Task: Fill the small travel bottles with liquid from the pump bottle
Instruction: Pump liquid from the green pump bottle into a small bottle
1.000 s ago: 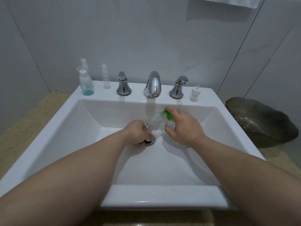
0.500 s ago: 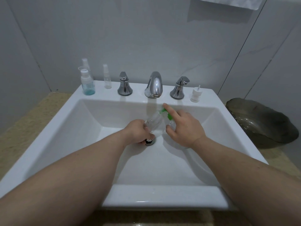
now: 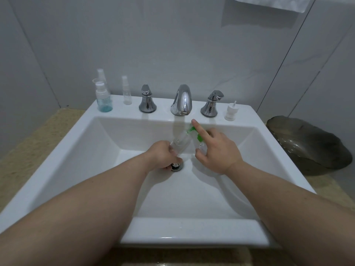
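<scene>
My left hand point(image 3: 163, 156) is gripping the pump bottle point(image 3: 179, 142) low in the sink point(image 3: 96, 150), its long axis tilting up and to the right, green pump end pointing toward the tap point(image 3: 182, 100). My right hand point(image 3: 217, 152) is pinching a small bottle point(image 3: 202, 148), clear and mostly hidden. Its forefinger is lying straighter over the pump than a second ago.

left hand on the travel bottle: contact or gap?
Touching. The head view shows the left hand with fingers curled round the tilted travel bottle, above the drain.
</scene>
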